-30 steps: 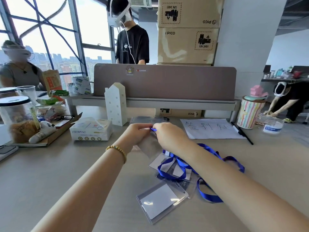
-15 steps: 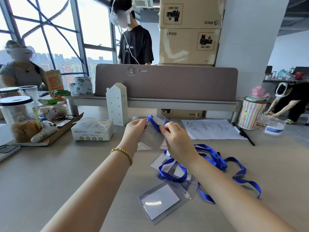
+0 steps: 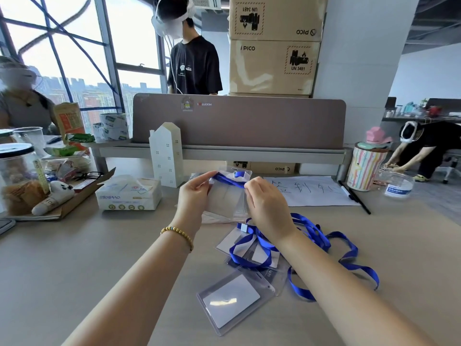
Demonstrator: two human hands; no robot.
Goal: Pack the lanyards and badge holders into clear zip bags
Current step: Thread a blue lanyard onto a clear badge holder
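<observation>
Both hands hold a clear zip bag (image 3: 225, 199) upright above the desk, with a badge holder and a blue lanyard strap (image 3: 228, 179) sticking out of its top. My left hand (image 3: 193, 196) pinches the bag's upper left corner. My right hand (image 3: 268, 206) pinches its upper right edge by the strap. Below my right wrist lies a tangle of blue lanyards (image 3: 321, 242) over several clear badge holders. One badge holder with a white card (image 3: 230, 298) lies nearest me. More clear bags (image 3: 212, 218) lie flat under the held one.
A tissue box (image 3: 128, 193) and a white house-shaped model (image 3: 166, 156) stand to the left. A written paper sheet (image 3: 311, 191), a black pen (image 3: 355, 197) and a striped cup (image 3: 365, 166) are to the right. A cluttered cardboard tray (image 3: 62, 203) sits far left. People are around the desks.
Both hands have lifted the bag from the desk surface to an upright position. The lanyard strap and badge holder top now show above the bag's mouth.
</observation>
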